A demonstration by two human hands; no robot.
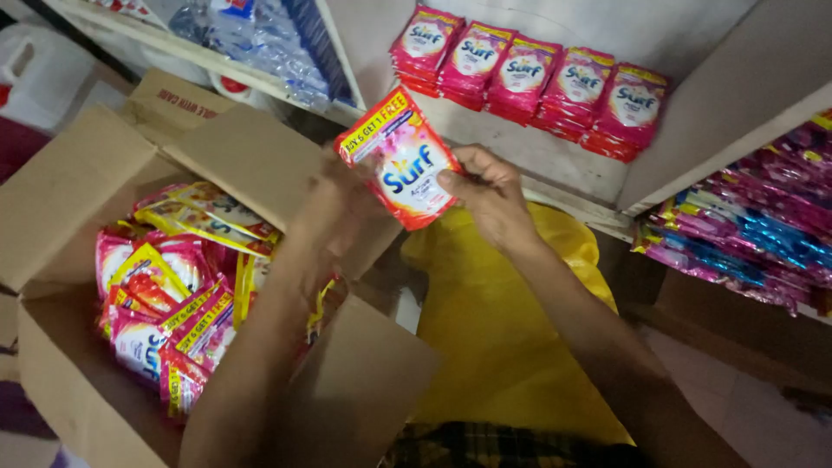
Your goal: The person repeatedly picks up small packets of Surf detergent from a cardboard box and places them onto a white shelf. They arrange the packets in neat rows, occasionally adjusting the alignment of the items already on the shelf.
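Both my hands hold up one stack of pink-and-red detergent sachets point(400, 159) with a yellow band across its top. My left hand point(334, 208) grips the stack from behind on the left side. My right hand point(487, 192) pinches its right edge with thumb in front. The stack hangs in front of a white shelf point(555, 165), where several piles of the same sachets point(529, 78) lie in a row at the back. Below my left arm stands an open cardboard box point(78, 173) filled with many more sachets point(173, 295).
A yellow plastic bag point(503, 321) lies under my right arm. To the right, a lower shelf holds pink and blue sachet strips point(754, 234). Clear plastic-wrapped packs point(251, 39) sit on the upper left shelf. A white jug point(35, 74) stands at far left.
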